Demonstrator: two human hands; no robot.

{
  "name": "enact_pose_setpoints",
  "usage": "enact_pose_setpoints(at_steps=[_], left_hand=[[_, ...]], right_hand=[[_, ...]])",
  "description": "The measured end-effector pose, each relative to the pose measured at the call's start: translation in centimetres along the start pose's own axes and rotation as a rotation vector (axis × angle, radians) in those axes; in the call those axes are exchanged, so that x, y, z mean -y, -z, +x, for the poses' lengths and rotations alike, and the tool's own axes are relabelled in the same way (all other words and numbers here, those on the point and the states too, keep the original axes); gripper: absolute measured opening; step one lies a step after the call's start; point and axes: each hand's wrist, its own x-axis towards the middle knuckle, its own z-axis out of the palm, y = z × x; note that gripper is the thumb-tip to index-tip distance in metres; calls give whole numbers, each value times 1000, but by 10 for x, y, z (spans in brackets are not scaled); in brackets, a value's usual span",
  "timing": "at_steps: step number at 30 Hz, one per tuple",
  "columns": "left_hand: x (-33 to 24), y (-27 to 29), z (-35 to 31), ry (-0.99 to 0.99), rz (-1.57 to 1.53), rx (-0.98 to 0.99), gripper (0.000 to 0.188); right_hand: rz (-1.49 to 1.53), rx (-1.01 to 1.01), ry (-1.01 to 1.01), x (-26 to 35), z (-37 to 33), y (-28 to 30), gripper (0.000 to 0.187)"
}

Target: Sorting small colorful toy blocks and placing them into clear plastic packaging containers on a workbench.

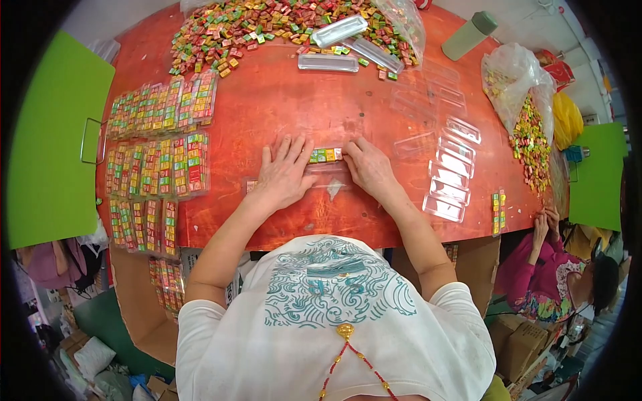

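A short row of small green, yellow and orange wrapped pieces (pixel 326 155) lies on the red table between my hands. My left hand (pixel 283 172) is open, its fingers stretched forward over the left end of the row and hiding that part. At the row's right end, my right hand (pixel 367 167) has its fingers bent and closed on the edge. A clear plastic strip or cover (pixel 330 179) lies just nearer to me than the row. Partly behind my left wrist a few pieces (pixel 251 186) show.
Filled clear packs (pixel 191 166) stand in rows at the left. A big heap of loose pieces (pixel 251 33) with clear trays (pixel 328 63) spreads at the back. Empty clear covers (pixel 449 180) lie right, near a bottle (pixel 470 36) and a spilling bag (pixel 518 73). Another person's hands (pixel 545 224) work at right.
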Motion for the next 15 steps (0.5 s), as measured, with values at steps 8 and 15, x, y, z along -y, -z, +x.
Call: enact_pose_setpoints(at_steps=[8,15], left_hand=[[-2,-2,-3,-14,20,-34,80],[-3,-4,0,-49,44,16,82]], right_hand=[[-23,-75,28,10,3,8,11],[-182,7,206,24,6,-9,21]])
